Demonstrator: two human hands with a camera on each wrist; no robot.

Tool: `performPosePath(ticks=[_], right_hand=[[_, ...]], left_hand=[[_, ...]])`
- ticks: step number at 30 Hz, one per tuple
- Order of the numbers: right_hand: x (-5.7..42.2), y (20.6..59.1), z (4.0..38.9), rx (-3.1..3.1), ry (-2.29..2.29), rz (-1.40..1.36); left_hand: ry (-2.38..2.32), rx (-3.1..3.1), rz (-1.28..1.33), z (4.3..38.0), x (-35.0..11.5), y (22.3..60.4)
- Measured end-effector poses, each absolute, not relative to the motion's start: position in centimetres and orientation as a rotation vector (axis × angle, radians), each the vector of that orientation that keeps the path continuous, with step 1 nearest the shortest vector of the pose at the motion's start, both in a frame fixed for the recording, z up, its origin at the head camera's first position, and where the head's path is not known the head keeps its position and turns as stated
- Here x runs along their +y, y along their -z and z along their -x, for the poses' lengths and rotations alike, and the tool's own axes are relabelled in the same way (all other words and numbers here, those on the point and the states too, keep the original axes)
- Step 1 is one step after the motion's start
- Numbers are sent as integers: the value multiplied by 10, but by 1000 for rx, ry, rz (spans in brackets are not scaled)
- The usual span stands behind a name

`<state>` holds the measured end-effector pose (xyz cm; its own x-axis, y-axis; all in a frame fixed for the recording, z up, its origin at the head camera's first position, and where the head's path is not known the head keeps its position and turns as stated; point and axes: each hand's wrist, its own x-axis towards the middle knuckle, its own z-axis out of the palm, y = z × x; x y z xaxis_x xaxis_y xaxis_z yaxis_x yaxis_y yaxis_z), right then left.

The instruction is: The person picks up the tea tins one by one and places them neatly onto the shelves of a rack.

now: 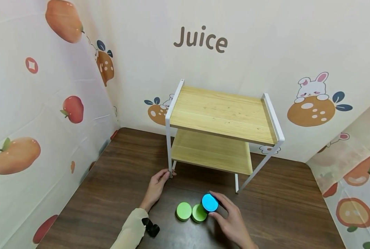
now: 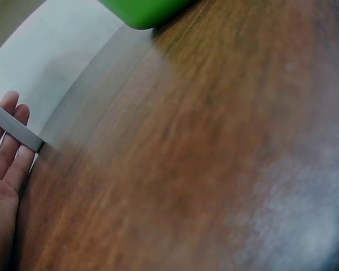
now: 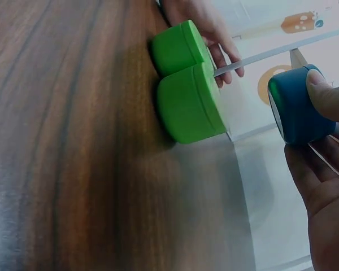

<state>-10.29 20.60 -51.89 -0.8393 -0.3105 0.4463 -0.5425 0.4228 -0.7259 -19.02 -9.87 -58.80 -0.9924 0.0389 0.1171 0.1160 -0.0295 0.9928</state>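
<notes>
Clearly the right hand point(image 1: 231, 218) grips a blue tub point(image 1: 210, 203), underside point(image 3: 276, 110) visible only from its wrist; the left hand point(image 1: 155, 187) holds shelving point(image 1: 222, 112).

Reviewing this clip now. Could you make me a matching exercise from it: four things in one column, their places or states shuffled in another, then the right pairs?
Column one
1. Blue container
2. Green containers
3. Left hand
4. Rack

Column two
A. Two wooden boards in a white frame
B. Near the foot of a white leg
C. Held up off the table by the right hand
D. Standing side by side on the dark table

Right pairs: 1-C, 2-D, 3-B, 4-A
</notes>
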Motion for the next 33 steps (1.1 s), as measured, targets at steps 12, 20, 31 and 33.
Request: performPosePath(ticks=[12,20,31,33], right_hand=[[193,497,114,-2452,-1357,-832],[185,480,122,-2467,-1387,-896],[173,454,135,-2487,-1332,-957],[171,450,138,-2494,-1330,-966]], left_hand=[[2207,-2154,168,188,-99,587],[2207,-2145,185,190,-100,589],[2225,-2166,206,190,-100,585],[2229,-2172,192,190,-100,585]])
